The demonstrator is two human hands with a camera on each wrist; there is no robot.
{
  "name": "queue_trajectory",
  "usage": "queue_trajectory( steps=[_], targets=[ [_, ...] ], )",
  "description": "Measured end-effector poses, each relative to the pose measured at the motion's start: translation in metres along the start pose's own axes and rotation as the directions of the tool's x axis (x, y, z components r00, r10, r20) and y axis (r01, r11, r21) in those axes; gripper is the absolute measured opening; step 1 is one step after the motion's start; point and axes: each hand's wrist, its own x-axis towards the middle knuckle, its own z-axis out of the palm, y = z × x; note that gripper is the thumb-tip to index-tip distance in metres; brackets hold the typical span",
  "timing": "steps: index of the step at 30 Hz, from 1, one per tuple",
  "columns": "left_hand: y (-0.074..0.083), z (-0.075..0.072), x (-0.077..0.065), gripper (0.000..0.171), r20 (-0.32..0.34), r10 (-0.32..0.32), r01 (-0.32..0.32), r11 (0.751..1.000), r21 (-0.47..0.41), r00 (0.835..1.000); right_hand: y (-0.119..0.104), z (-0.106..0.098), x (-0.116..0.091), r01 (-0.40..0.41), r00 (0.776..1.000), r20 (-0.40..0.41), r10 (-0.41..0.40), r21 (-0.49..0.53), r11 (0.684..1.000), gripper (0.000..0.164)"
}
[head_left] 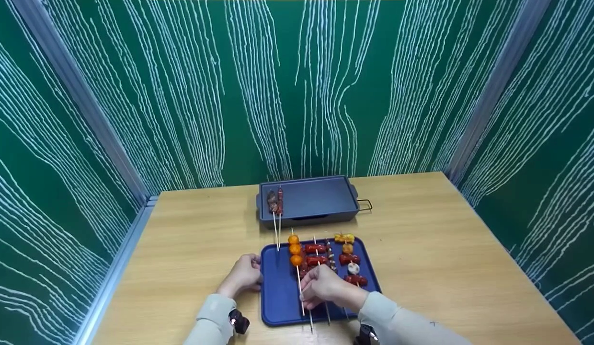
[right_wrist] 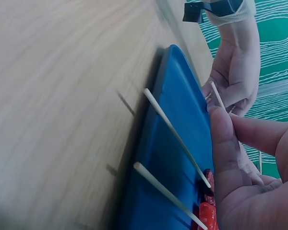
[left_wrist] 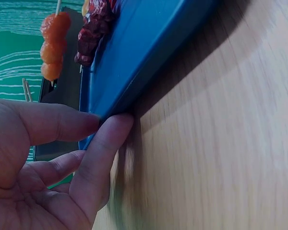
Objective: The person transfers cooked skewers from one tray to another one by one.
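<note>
My right hand [head_left: 323,287] pinches the stick of a skewer with several orange balls [head_left: 295,249] between thumb and finger. In the left wrist view the orange balls [left_wrist: 53,47] stand clear above the blue tray [left_wrist: 134,48]. At the tray's [head_left: 279,302] left edge my left hand [head_left: 244,274] pinches the rim, thumb on one side and a finger on the other. On the tray's right half lie a skewer of red sausage pieces [head_left: 316,260], a dark thin skewer [head_left: 331,256] and a mixed skewer with a white round slice [head_left: 353,269]. My right hand hides part of them.
Behind the tray stands a dark grey grill plate [head_left: 316,199] with a wire handle [head_left: 365,205] on its right. Two skewers of dark and red meat [head_left: 275,201] lie on its left end, their sticks reaching over the tray's back edge. Green patterned walls enclose the wooden table [head_left: 431,258].
</note>
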Motion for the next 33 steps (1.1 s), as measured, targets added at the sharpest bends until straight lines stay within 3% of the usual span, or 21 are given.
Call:
queue_trajectory(
  steps=[8,18,33],
  targets=[
    [0.000,0.000,-0.001,0.058,0.002,-0.011,0.011,1.000,-0.008,1.000,0.002,0.009,0.000,0.010,1.000,0.002,-0.010,-0.042,0.999,0.016],
    [0.000,-0.001,0.000,0.056,-0.001,-0.013,0.013,1.000,-0.006,1.000,-0.001,0.019,0.000,-0.036,0.999,-0.039,0.033,-0.071,0.997,0.018],
    [-0.001,0.001,0.000,0.052,-0.001,-0.024,0.024,1.000,0.000,1.000,0.005,0.023,-0.001,-0.071,0.996,-0.059,0.066,-0.094,0.993,0.020]
  ],
)
